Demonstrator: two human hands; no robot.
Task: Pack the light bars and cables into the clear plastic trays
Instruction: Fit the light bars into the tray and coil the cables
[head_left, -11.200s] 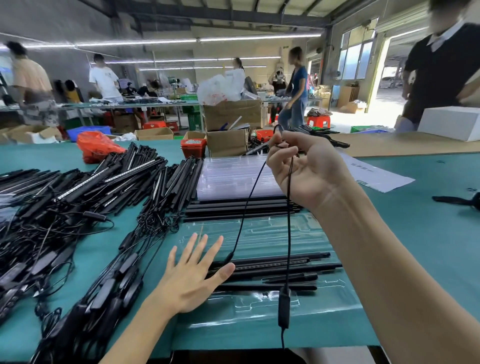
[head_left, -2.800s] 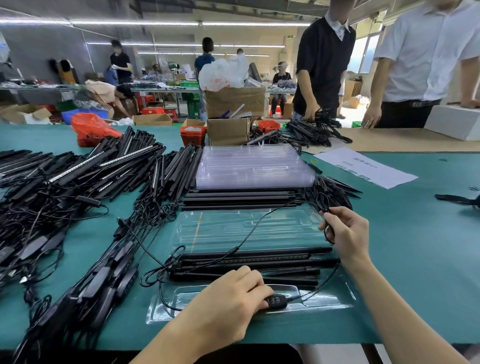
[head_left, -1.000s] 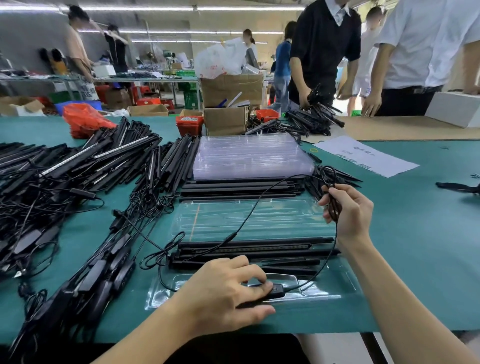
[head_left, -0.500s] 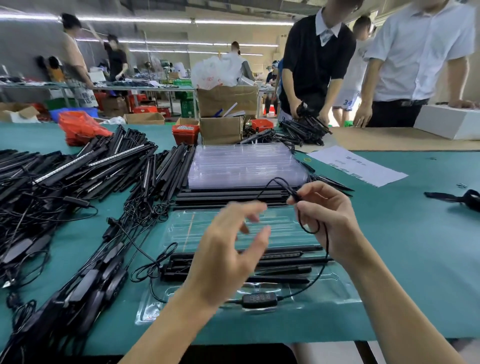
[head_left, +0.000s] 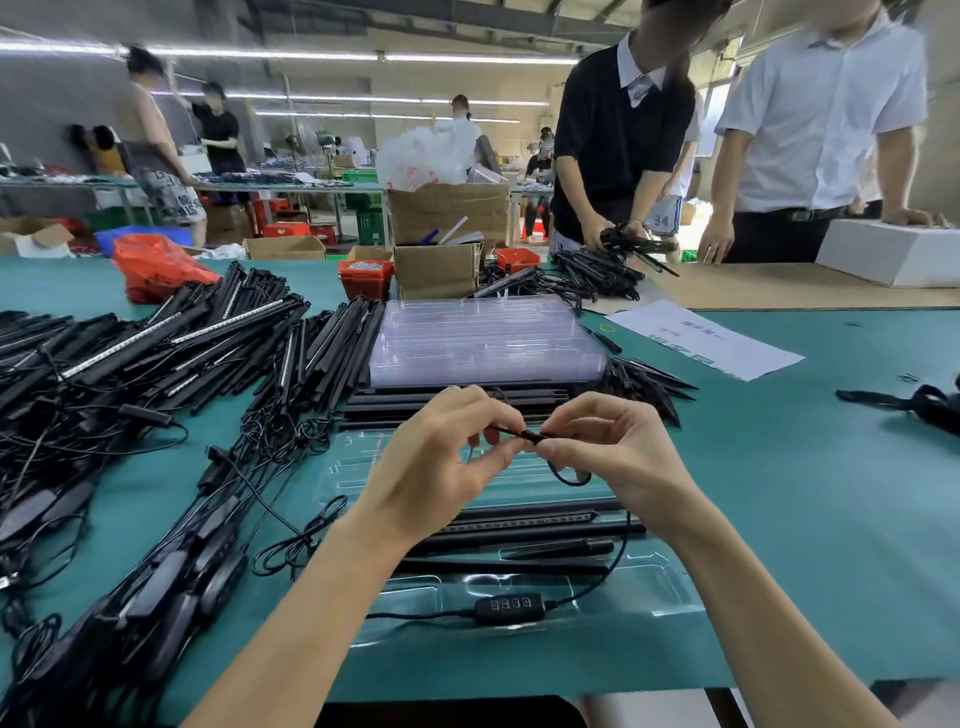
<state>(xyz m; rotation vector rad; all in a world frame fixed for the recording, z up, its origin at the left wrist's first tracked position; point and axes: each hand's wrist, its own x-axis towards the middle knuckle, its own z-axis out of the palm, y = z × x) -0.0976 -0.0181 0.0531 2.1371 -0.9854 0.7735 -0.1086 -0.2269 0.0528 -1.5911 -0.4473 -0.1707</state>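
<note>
Pinching a thin black cable (head_left: 519, 433) between them, both hands hover above the clear plastic tray (head_left: 670, 587) at the near edge of the green worktop (head_left: 810, 493). The left hand (head_left: 441, 467) has its fingers (head_left: 493, 410) curled in, thumb and forefinger closed on the cable's left part. The right hand (head_left: 613, 452) mirrors it, thumb and forefinger nipped tight on the cable's right part, the other fingers bent loosely. Just right of that pinch the cable drops in a small loop under the right palm, then runs down the right side of the tray to a black inline controller (head_left: 509, 608) with 4 buttons, which lies in the tray's front compartment.

Several black light bars (head_left: 545, 530) lie lengthwise across the middle of the tray, partly hidden behind the wrists. Beyond the hands sits a stack of empty clear trays (head_left: 488, 338), with more black bars lying just in front of it. A big loose heap of light bars and tangled cables (head_left: 156, 364) covers the left of the worktop. A white printed sheet (head_left: 706, 343) lies to the right, and a black strap-like item (head_left: 904, 400) lies near the right edge. Across the worktop 2 people stand; one in a black top holds a bundle of black bars (head_left: 628, 244).
</note>
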